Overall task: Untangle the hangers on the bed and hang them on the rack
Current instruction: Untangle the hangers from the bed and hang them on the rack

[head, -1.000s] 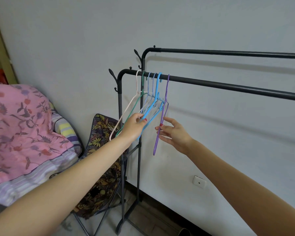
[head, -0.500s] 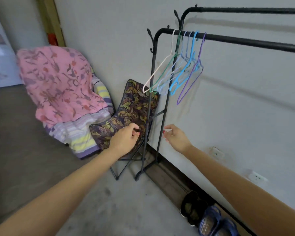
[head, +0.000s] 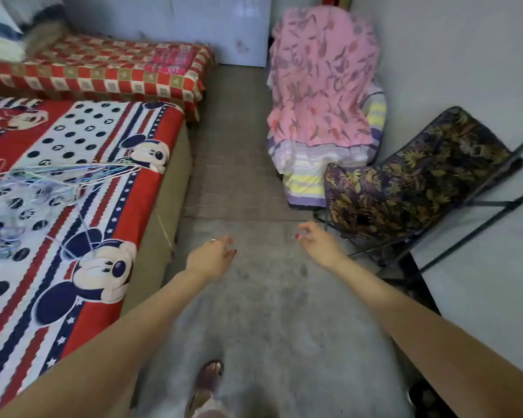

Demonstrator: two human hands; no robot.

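- The bed (head: pixel 151 188) with the cartoon-mouse sheet is the landmark here; it fills the left side of the view.
- The tangled hangers (head: pixel 52 182) lie on top of the bed, near its left part, in a loose pile of thin wire in pale blue, pink and white.
- The left hand (head: pixel 210 257) hangs over the floor just beside the bed edge, fingers loosely curled, holding nothing.
- The right hand (head: pixel 316 242) is farther from the bed, also empty, with relaxed fingers.
- Across the floor from the bed stand a pink floral blanket (head: pixel 320 76) and a dark leaf-patterned folding chair (head: pixel 411 182).
- The foot of the rack (head: pixel 477 203) shows behind that chair, far from the bed.
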